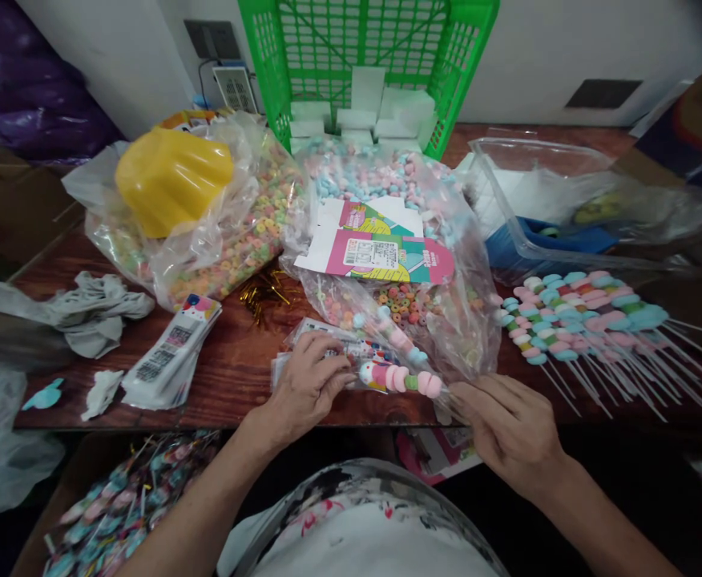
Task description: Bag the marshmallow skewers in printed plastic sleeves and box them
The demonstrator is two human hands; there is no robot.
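A candy skewer (428, 385) with pink and green pieces lies level just above the table's front edge, its left part inside a small printed clear bag (377, 375). My left hand (310, 375) is closed, pinching the left end of that bag between thumb and fingers. At the other end, my right hand (516, 429) is closed around the skewer's stick, which the fingers mostly hide. Right behind it, a second skewer (394, 332) of pink and blue pieces rests beside more printed bags, which are partly covered by my left hand.
Many candy skewers (585, 312) lie at the right. Large bags of candy rings (248, 232) and marshmallows (387, 172) stand behind, under printed cards (381, 252). Gold twist ties (265, 295), stacked printed bags (171, 357), a green basket (363, 32) and a clear bin (507, 188) surround them. Wrapped skewers (128, 497) fill a box below.
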